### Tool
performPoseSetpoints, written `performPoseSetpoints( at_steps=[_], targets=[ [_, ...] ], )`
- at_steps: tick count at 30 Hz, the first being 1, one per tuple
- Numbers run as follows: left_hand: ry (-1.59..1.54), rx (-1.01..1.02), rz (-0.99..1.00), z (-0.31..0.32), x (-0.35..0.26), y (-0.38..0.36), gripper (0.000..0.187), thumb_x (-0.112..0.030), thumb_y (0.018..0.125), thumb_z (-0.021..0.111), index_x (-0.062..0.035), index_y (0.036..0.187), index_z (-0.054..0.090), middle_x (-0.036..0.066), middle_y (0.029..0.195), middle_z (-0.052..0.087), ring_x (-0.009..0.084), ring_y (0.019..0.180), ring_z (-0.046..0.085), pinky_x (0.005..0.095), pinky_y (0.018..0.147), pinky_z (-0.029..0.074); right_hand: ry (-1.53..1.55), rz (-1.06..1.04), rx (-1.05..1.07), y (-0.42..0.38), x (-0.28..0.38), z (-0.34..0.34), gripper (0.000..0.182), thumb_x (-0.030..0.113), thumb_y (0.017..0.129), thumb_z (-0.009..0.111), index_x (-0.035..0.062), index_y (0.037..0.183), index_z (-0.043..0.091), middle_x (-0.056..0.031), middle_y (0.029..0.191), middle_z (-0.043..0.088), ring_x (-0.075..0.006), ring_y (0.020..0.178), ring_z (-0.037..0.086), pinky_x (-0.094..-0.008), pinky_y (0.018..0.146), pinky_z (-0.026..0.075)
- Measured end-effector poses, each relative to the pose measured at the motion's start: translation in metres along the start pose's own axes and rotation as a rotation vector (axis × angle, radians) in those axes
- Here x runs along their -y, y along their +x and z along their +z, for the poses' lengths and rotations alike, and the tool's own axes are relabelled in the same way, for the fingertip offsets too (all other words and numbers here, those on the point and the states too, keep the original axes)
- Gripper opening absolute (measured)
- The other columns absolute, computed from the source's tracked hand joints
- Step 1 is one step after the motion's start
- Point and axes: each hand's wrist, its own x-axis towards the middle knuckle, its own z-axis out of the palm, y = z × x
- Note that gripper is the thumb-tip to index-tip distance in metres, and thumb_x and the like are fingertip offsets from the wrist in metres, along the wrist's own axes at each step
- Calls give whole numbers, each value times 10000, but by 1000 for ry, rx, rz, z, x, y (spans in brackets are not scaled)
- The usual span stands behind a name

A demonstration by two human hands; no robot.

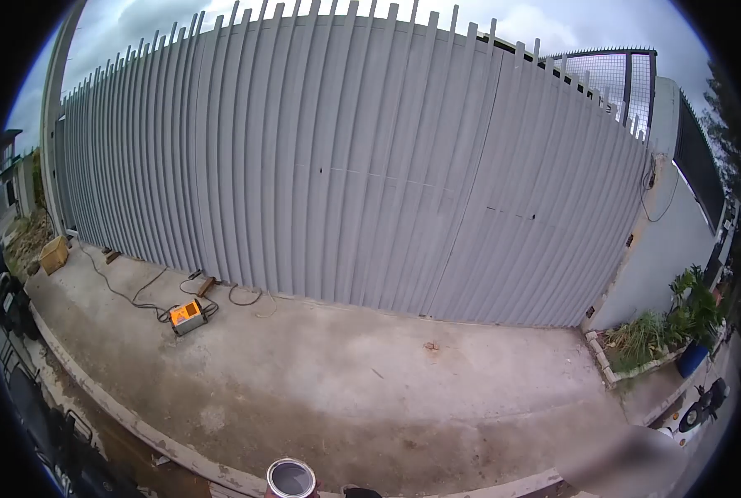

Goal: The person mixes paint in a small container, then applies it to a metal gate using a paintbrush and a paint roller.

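Note:
An open round metal can (291, 479) with grey content inside stands out at the bottom edge, its rim facing up. Small parts of my left hand (316, 488) show beside the can and appear wrapped round it; most of the hand is cut off by the frame. At the lower right a large smeared grey-brown shape (628, 461) may be my right hand in motion; its fingers and anything in them cannot be made out. A tall grey slatted metal gate (345, 166) stands ahead, across the pavement.
An orange and grey machine (188, 317) with cables sits on the concrete pavement (304, 373) at left. Further left is a wooden box (54, 255). A planter bed (636, 344) and blue pot (692, 358) stand at right. Motorcycles (34, 398) line the left edge.

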Motion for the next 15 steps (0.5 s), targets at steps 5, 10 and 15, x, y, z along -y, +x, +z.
performPoseSetpoints(
  at_steps=[5,10,15],
  targets=[
    [1089,-362,439,-1,-79,43,694,-557,1024,540,-103,1546,487,159,1515,593,418,1414,522,634,1202,378,409,22,-345,171,92,-274,314,356,977,647,84,1059,780,-65,873,776,-195,735,732,-350,695,592],
    [-224,-170,391,61,-188,65,703,-627,1048,388,-158,1563,488,203,1594,497,491,1443,474,754,1116,377,887,-174,-352,201,310,-478,254,263,1020,620,65,1141,723,-47,838,714,-147,650,666,-306,526,514],
    [-75,-205,557,64,-318,84,708,-641,1077,353,-163,1591,439,197,1620,454,489,1446,451,725,1115,374,729,-287,-130,272,456,-456,282,236,1022,617,41,1210,693,-64,850,709,-143,659,680,-305,504,513]
  ],
)
